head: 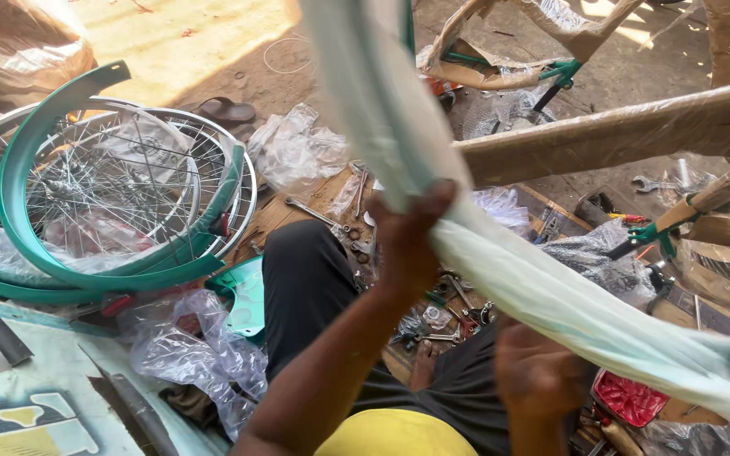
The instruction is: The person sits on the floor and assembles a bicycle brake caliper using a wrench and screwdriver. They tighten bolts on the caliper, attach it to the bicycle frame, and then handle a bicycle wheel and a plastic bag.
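Tight quarters here: the plastic-wrapped mudguard [466, 245] sweeps from the top down to the right edge, barring the middle. To the left, stacked spoked wheels [128, 181] and green mudguards [52, 169] fill the floor [187, 42]. Spanners [314, 213] and small parts litter the boards beyond the knee. A cardboard-wrapped frame tube [618, 131] blocks the right. Open floor shows only at the sunlit far-left stretch.

My arms are bare to the elbow with no sleeves, watch or rings on my hands [466, 312], and I wear dark black trousers [310, 287] under a bright yellow shirt [394, 435] at my waist.
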